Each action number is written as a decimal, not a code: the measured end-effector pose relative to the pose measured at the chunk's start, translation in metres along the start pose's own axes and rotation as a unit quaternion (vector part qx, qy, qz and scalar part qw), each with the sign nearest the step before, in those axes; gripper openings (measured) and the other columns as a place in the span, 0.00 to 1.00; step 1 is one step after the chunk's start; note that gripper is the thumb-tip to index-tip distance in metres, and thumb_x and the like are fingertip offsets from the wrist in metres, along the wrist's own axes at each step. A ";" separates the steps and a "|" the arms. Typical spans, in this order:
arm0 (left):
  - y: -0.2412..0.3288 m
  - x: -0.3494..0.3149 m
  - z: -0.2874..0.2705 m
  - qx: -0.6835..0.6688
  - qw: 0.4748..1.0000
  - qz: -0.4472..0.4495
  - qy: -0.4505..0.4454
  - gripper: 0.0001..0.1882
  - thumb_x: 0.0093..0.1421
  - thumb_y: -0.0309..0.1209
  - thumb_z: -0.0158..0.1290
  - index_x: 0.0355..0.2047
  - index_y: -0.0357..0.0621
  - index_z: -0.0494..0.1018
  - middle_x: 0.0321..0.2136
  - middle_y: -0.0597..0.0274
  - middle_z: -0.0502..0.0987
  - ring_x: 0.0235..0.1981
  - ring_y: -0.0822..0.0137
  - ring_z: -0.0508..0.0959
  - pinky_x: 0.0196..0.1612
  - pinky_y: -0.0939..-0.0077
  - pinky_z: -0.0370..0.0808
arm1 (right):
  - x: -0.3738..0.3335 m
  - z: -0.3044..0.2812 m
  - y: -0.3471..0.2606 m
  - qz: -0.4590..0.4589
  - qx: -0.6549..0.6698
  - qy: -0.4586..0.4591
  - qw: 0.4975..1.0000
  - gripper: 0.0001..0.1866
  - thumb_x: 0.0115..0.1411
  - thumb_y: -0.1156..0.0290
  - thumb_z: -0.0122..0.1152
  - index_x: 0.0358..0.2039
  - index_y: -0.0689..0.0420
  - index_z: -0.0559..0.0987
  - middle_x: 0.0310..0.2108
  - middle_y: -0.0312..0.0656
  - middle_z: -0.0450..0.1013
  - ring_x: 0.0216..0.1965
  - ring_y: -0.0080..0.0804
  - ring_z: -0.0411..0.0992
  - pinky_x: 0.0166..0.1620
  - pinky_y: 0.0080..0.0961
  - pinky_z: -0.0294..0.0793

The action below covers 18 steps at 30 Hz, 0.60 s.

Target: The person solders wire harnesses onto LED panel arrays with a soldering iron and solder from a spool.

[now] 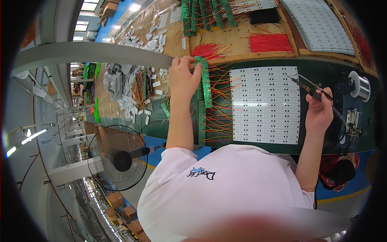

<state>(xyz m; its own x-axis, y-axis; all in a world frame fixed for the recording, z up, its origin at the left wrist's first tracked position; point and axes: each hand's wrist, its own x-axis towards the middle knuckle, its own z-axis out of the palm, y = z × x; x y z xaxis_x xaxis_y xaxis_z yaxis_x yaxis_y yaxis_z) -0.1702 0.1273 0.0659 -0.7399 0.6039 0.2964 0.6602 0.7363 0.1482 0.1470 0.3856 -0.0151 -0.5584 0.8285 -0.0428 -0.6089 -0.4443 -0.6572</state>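
My left hand [184,76] is closed at the upper end of a green circuit board strip [207,86], pinching it between thumb and fingers. A second green strip [202,125] lies just below. Red and yellow wires [219,121] run from the strips to the left edge of a white panel [266,111] dotted with black spots in rows. To the right of the panel, my right hand [319,113] grips a soldering iron [306,86], its tip pointing up and left above the panel's upper right corner. A thin metal piece beside the tip is too small to name.
A solder wire spool [361,86] stands at the right, above a small metal device [353,123]. Red wire bundles [270,42], more green boards [205,16] and stacked white panels [318,24] lie beyond. A grey curved bar [96,53] and a fan [121,159] are at the left.
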 end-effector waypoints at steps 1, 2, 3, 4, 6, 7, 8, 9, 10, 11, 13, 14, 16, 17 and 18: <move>0.005 0.006 -0.005 -0.026 0.999 -0.004 -0.019 0.13 0.59 0.40 0.61 0.40 0.48 0.80 0.36 0.56 0.76 0.40 0.53 0.76 0.44 0.58 0.73 | 0.000 -0.001 0.000 -0.001 0.000 0.000 1.000 0.04 0.64 0.71 0.57 0.33 0.57 0.74 0.30 0.36 0.74 0.30 0.23 0.70 0.37 0.26 0.69; 0.010 0.012 -0.009 -0.053 0.998 -0.007 -0.039 0.13 0.60 0.38 0.60 0.41 0.46 0.79 0.34 0.56 0.76 0.37 0.54 0.78 0.42 0.60 0.75 | -0.001 -0.002 0.001 -0.003 -0.005 0.002 1.000 0.04 0.64 0.71 0.57 0.33 0.57 0.74 0.30 0.36 0.74 0.30 0.23 0.70 0.37 0.26 0.69; 0.015 0.017 -0.009 -0.054 0.998 -0.006 -0.039 0.13 0.60 0.38 0.60 0.41 0.46 0.79 0.34 0.56 0.76 0.37 0.54 0.78 0.42 0.60 0.75 | -0.001 -0.003 0.002 -0.006 -0.009 0.005 1.000 0.04 0.64 0.71 0.57 0.33 0.57 0.74 0.30 0.36 0.74 0.30 0.23 0.70 0.37 0.26 0.69; 0.021 0.022 -0.009 -0.054 0.997 0.014 -0.054 0.12 0.60 0.37 0.60 0.41 0.45 0.79 0.34 0.55 0.77 0.36 0.55 0.79 0.42 0.62 0.76 | -0.001 -0.002 0.002 -0.006 -0.008 0.004 1.000 0.04 0.64 0.71 0.57 0.33 0.57 0.74 0.30 0.36 0.74 0.30 0.23 0.70 0.37 0.26 0.69; 0.025 0.035 -0.003 -0.054 0.995 0.036 -0.069 0.11 0.61 0.36 0.59 0.41 0.44 0.80 0.34 0.55 0.78 0.35 0.56 0.79 0.42 0.64 0.76 | 0.000 -0.002 0.001 -0.004 -0.006 0.004 1.000 0.04 0.64 0.71 0.56 0.33 0.57 0.74 0.30 0.36 0.74 0.30 0.24 0.71 0.37 0.25 0.69; 0.024 0.044 0.003 -0.058 0.991 0.069 -0.096 0.11 0.61 0.35 0.59 0.41 0.43 0.80 0.35 0.55 0.79 0.36 0.56 0.80 0.43 0.64 0.77 | -0.001 -0.001 0.001 -0.005 -0.006 0.005 1.000 0.04 0.64 0.71 0.56 0.33 0.57 0.74 0.30 0.36 0.74 0.30 0.24 0.71 0.37 0.25 0.69; 0.023 0.053 0.007 -0.061 0.985 0.102 -0.122 0.11 0.61 0.35 0.60 0.41 0.42 0.80 0.35 0.54 0.80 0.38 0.56 0.81 0.44 0.65 0.77 | -0.001 0.002 0.001 -0.002 -0.005 0.011 1.000 0.04 0.64 0.71 0.56 0.33 0.57 0.74 0.30 0.37 0.74 0.30 0.24 0.71 0.37 0.25 0.69; 0.020 0.062 0.010 -0.060 0.986 0.102 -0.121 0.11 0.61 0.35 0.60 0.41 0.42 0.80 0.35 0.54 0.80 0.38 0.56 0.81 0.44 0.65 0.77 | -0.001 0.004 0.000 0.001 -0.002 0.017 1.000 0.04 0.63 0.71 0.56 0.33 0.57 0.74 0.30 0.37 0.74 0.30 0.25 0.71 0.37 0.25 0.69; 0.020 0.072 0.014 -0.064 0.977 0.100 -0.176 0.12 0.60 0.35 0.60 0.41 0.42 0.80 0.36 0.54 0.81 0.39 0.57 0.82 0.44 0.65 0.77 | -0.001 0.003 0.000 -0.001 -0.002 0.018 1.000 0.04 0.63 0.71 0.56 0.33 0.57 0.74 0.30 0.37 0.74 0.30 0.25 0.71 0.37 0.25 0.69; 0.019 0.078 0.015 -0.066 0.966 0.098 -0.231 0.12 0.60 0.35 0.61 0.40 0.41 0.81 0.36 0.54 0.82 0.39 0.59 0.82 0.44 0.65 0.78 | 0.000 0.002 0.001 0.000 -0.005 0.012 1.000 0.04 0.63 0.71 0.56 0.33 0.57 0.74 0.29 0.37 0.74 0.30 0.25 0.71 0.37 0.25 0.69; 0.021 0.084 0.014 -0.058 0.957 0.091 -0.269 0.12 0.59 0.34 0.62 0.40 0.40 0.80 0.36 0.54 0.83 0.39 0.60 0.83 0.44 0.66 0.78 | -0.001 0.001 0.001 -0.002 -0.007 0.008 1.000 0.03 0.63 0.72 0.56 0.33 0.57 0.74 0.29 0.37 0.74 0.30 0.25 0.71 0.37 0.25 0.69; 0.023 0.087 0.014 -0.050 0.947 0.082 -0.306 0.13 0.59 0.34 0.62 0.40 0.39 0.80 0.35 0.55 0.84 0.38 0.60 0.83 0.43 0.66 0.78 | -0.001 0.002 0.001 0.001 -0.006 0.016 1.000 0.03 0.63 0.72 0.56 0.33 0.57 0.73 0.28 0.37 0.74 0.29 0.25 0.71 0.37 0.26 0.69; 0.026 0.086 0.015 -0.055 0.946 0.078 -0.311 0.13 0.58 0.33 0.63 0.40 0.39 0.80 0.34 0.55 0.84 0.37 0.60 0.83 0.43 0.66 0.78 | -0.001 0.000 0.001 0.003 -0.003 0.026 1.000 0.03 0.63 0.72 0.56 0.33 0.57 0.73 0.28 0.37 0.74 0.29 0.25 0.71 0.37 0.26 0.69; 0.027 0.085 0.015 -0.062 0.944 0.071 -0.315 0.12 0.57 0.32 0.64 0.40 0.39 0.80 0.33 0.56 0.84 0.36 0.60 0.84 0.42 0.67 0.78 | 0.000 -0.006 0.001 0.002 0.000 0.000 1.000 0.03 0.64 0.71 0.55 0.34 0.57 0.74 0.29 0.36 0.75 0.29 0.24 0.72 0.38 0.26 0.69; 0.026 0.085 0.014 -0.061 0.944 0.072 -0.315 0.12 0.57 0.32 0.64 0.40 0.39 0.80 0.33 0.56 0.84 0.36 0.60 0.84 0.42 0.67 0.78 | 0.000 -0.009 0.001 0.001 0.003 -0.025 1.000 0.04 0.66 0.71 0.54 0.36 0.57 0.75 0.30 0.34 0.76 0.29 0.22 0.74 0.39 0.27 0.70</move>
<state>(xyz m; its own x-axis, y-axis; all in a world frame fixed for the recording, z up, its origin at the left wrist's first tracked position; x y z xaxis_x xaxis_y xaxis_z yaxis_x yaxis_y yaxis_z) -0.2178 0.2024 0.0821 -0.5453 0.7852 -0.2935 0.7413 0.6152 0.2684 0.1511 0.3883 -0.0230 -0.5870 0.8096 -0.0051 -0.6115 -0.4475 -0.6525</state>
